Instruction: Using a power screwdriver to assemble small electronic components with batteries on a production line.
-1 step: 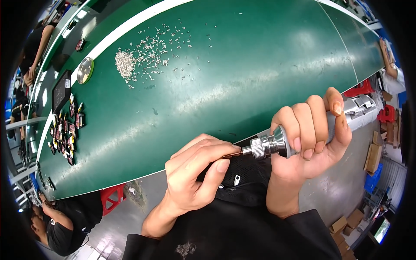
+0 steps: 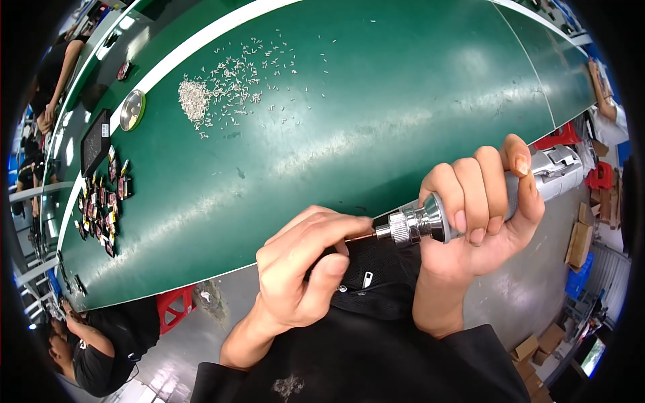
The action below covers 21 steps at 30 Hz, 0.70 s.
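Across the front of my body, my right hand is wrapped round a silver-grey power screwdriver, its knurled metal chuck pointing left. A thin copper-coloured bit sticks out of the chuck's end. My left hand has its fingers curled about this bit, the index fingertip beside the chuck. The left thumb stands a little off the bit, which disappears among the fingers at its far end. Both hands are held at the near edge of the green table.
Small whitish pins lie heaped and scattered at the far left. Beyond them are a round metal dish, a black tray and a pile of small dark parts. A person sits at left near a red stool.
My left thumb has dropped away from the bit, and the index finger has shifted slightly along it. The screwdriver and my right hand have hardly moved.
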Tool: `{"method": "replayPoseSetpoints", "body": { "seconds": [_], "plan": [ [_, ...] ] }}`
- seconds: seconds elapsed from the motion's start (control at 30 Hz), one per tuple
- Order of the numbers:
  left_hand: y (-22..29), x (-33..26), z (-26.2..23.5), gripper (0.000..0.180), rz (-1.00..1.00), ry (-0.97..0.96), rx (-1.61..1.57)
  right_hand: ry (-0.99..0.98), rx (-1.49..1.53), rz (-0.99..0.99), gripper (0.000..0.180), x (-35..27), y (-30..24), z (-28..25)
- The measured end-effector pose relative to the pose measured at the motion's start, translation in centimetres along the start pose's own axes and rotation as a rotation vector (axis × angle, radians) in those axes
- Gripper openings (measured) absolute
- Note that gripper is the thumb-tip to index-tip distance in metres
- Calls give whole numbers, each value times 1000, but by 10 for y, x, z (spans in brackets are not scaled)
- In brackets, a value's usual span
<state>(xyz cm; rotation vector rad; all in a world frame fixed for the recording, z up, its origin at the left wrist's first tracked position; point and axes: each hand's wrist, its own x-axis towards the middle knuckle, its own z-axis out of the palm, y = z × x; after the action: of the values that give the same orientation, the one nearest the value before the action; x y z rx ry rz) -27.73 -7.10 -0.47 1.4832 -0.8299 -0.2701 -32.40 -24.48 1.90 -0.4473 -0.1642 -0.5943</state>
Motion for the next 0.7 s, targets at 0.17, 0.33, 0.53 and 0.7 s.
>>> {"method": "replayPoseSetpoints", "body": {
  "seconds": [0.17,0.33,0.53,0.7],
  "plan": [
    [6,7,-47,71,-128,235,198,49,-4,0,9,6,6,-3],
    [-10,78,-159,25,-142,310,779,209,-49,24,7,1,16,-23],
    [-58,149,-313,42,-370,271,1482,200,41,110,8,-9,30,-33],
    [-107,169,-346,49,-519,306,1437,231,56,146,8,-8,29,-32]
  ]
}}
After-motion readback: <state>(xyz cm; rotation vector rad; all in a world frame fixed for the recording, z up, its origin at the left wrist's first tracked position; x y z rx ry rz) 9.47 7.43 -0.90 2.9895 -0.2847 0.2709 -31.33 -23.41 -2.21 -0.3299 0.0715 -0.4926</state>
